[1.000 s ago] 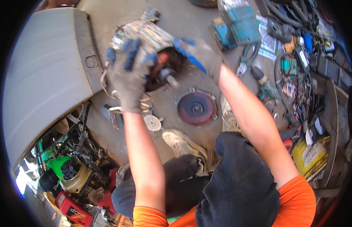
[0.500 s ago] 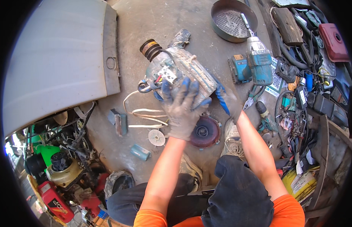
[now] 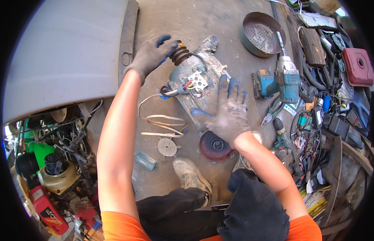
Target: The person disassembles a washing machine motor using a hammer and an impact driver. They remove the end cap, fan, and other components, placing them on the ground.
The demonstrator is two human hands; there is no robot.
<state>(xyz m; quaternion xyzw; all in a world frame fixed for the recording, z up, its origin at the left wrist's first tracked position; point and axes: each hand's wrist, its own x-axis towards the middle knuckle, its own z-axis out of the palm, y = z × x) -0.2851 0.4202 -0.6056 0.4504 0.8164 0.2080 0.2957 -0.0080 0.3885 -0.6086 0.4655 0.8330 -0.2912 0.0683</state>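
A dusty grey electric motor (image 3: 209, 66) lies tilted on the concrete floor. Its wiring is exposed around a white terminal block (image 3: 197, 81), and a ribbed black and orange neck (image 3: 180, 55) sticks out at its upper left. My left hand (image 3: 153, 54), in a grey and blue glove, closes its fingers on the end of that neck. Gloved alike, my right hand (image 3: 231, 112) lies flat over the motor's near right part, fingers spread. A pale cable (image 3: 161, 119) loops out from the wiring. Close below the motor sits a dark red round cover (image 3: 215, 146).
To the right stands a blue impact wrench (image 3: 287, 80), with a round metal pan (image 3: 259, 34) beyond. Pliers (image 3: 271, 112) and a drill (image 3: 280, 132) lie nearer. A white fan disc (image 3: 167, 147) and my shoe (image 3: 191, 172) are below. A large pale panel (image 3: 66, 52) fills the left.
My left hand has gone from the motor's body to its ribbed neck. My right hand has moved from the motor's right side onto its top. The view has shifted slightly.
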